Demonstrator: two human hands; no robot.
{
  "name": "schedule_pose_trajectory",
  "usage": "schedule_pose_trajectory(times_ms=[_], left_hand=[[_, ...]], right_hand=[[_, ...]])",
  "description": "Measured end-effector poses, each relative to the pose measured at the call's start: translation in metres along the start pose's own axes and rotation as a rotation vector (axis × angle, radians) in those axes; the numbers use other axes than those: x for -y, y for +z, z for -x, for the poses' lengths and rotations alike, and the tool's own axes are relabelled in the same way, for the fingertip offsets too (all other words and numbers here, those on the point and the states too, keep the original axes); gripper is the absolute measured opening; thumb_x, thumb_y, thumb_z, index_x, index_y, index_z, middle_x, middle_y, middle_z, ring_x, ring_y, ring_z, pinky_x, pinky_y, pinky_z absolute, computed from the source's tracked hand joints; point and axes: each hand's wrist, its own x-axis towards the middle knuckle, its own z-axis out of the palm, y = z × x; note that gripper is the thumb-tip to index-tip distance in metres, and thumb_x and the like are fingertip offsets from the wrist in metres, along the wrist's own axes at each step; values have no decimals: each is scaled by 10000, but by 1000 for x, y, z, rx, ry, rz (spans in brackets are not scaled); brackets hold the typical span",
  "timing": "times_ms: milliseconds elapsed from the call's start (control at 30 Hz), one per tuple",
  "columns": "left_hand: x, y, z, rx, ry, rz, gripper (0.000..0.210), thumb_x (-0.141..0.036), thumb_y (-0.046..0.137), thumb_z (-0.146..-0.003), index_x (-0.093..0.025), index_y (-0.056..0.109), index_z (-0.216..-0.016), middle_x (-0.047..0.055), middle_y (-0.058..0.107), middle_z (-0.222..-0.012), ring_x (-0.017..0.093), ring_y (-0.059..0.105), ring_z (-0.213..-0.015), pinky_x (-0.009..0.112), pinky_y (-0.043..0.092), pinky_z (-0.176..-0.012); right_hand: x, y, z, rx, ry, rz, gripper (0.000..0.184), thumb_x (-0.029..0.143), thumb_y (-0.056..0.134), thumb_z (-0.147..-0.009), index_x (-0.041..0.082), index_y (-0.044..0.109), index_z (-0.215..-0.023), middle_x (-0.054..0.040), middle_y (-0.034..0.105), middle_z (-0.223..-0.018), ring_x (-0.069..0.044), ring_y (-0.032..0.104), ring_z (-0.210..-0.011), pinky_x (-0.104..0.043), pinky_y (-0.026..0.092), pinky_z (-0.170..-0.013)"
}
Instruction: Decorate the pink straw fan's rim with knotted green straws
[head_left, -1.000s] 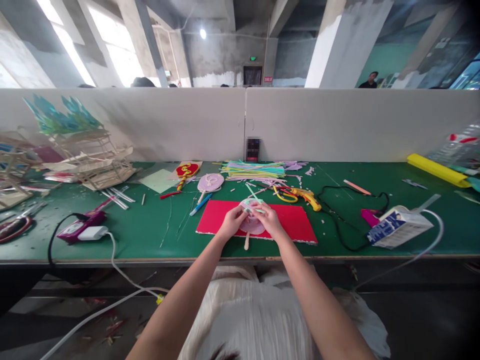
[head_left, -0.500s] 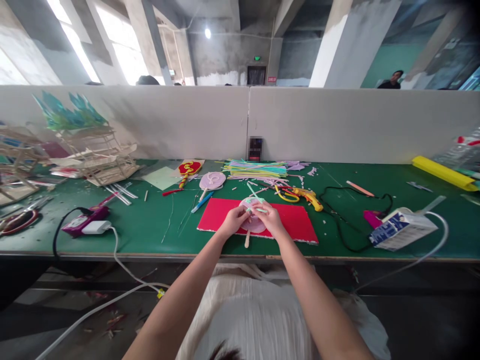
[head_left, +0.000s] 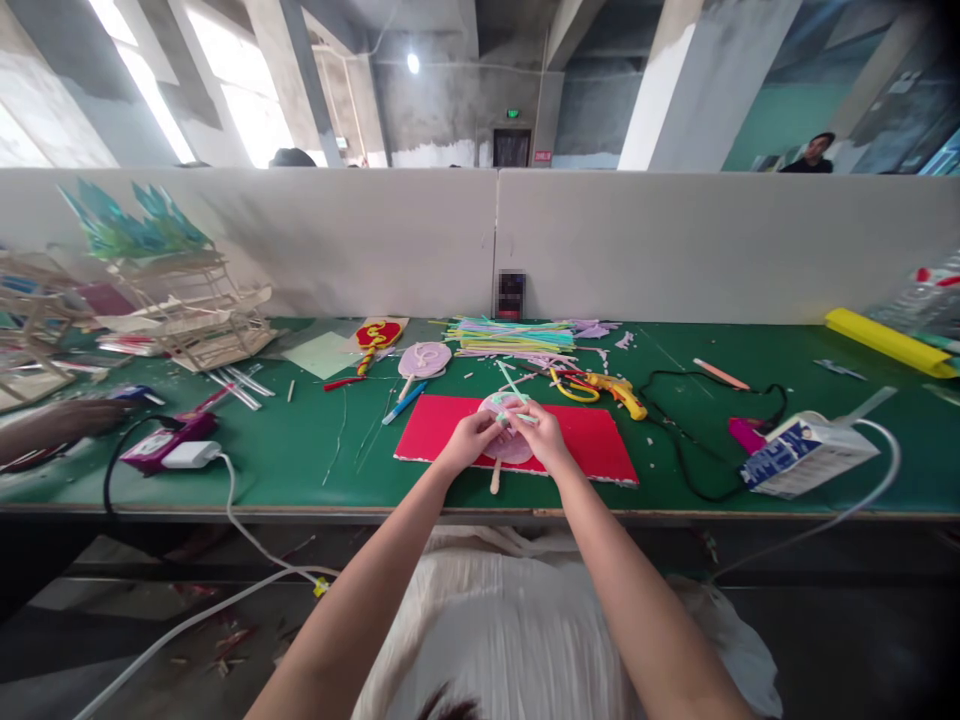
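Note:
On a red board lies a small round lilac fan with a pale stick handle toward me. My left hand and my right hand meet over the disc, fingertips pinched together. Between them is a mint-green pipe cleaner, one end sticking up and away to the left. Its lower part is bent at my fingers, which partly cover it. A second lilac fan, with a looped line on its face, lies behind to the left. Beside it is a red fan with a yellow pattern.
A bundle of coloured pipe cleaners lies at the back, with yellow-handled scissors and a yellow glue gun nearby. A blue pen rests left of the board. Farther out are a purple power strip, a carton and another person's hand.
My fingers have shifted slightly around the mint-green pipe cleaner, still over the fan. At the far left, another person's hand has come into view on the table.

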Motion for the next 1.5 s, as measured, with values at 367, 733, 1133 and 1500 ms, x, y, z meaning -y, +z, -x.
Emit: schedule_pose_trajectory(times_ms=[367, 733, 1133, 1500], left_hand=[[2, -1, -1, -80, 6, 23, 297, -433, 610, -754, -137, 599, -756, 21, 633, -692, 155, 589, -666, 256, 464, -636], [-4, -5, 0, -84, -1, 157, 278, -423, 602, -758, -154, 534, -727, 18, 617, -680, 138, 577, -662, 251, 450, -653], [-4, -2, 1, -64, 7, 102, 265, -410, 602, -762, -149, 557, -775, 8, 593, -680, 138, 566, -641, 249, 451, -627], [-5, 1, 2, -74, 34, 68, 294, -440, 581, -783, -158, 526, -845, -4, 582, -693, 125, 571, -647, 235, 466, -621]], right_hand=[[0, 1, 2, -8, -3, 6, 202, 407, 624, -763, 210, 663, -747, -70, 647, -960, -226, 602, -964, -365, 509, -791], [10, -10, 0, -371, -14, 99, 395, 458, 377, -884, 220, 609, -1098, -101, 346, -1410, -266, 295, -1318, -437, 376, -989], [13, 4, 6, 133, 19, 83, 296, 462, 495, -836, 237, 581, -664, -9, 567, -620, -184, 539, -612, -308, 438, -579], [8, 1, 3, 181, 55, -1, 215, 435, 534, -811, 245, 601, -737, -15, 613, -695, -209, 586, -702, -349, 467, -665]])
